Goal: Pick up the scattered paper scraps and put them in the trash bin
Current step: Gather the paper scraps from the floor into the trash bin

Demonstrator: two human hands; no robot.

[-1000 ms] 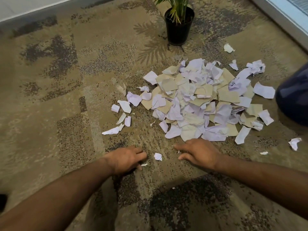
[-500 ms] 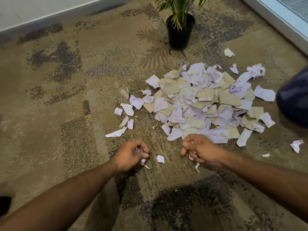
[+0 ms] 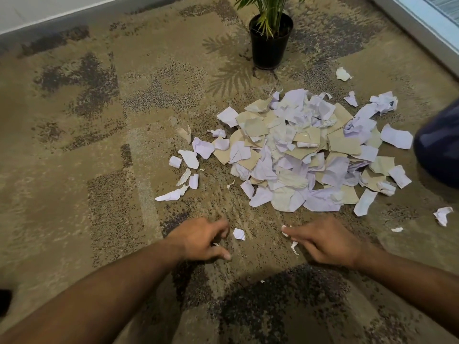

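A big pile of white and tan paper scraps (image 3: 298,155) lies on the carpet, with loose pieces around it. My left hand (image 3: 201,240) rests on the carpet in front of the pile, thumb and fingers spread around a tiny scrap (image 3: 215,244). A small white scrap (image 3: 239,234) lies just to the right of its fingers. My right hand (image 3: 325,242) lies flat with straight fingers pointing left, its fingertips touching a small scrap (image 3: 285,230); another bit (image 3: 294,250) sits under its fingers. A dark blue rounded bin (image 3: 440,145) shows partly at the right edge.
A black pot with a green plant (image 3: 270,43) stands behind the pile. Stray scraps lie left of the pile (image 3: 188,158) and at the far right (image 3: 442,216). A wall base runs along the top left, a window frame (image 3: 422,28) along the top right.
Half a second ago both hands were curled, pinching at small bits on the carpet. Now their fingers are spread out and the right hand lies flatter; the small scraps stay on the floor.
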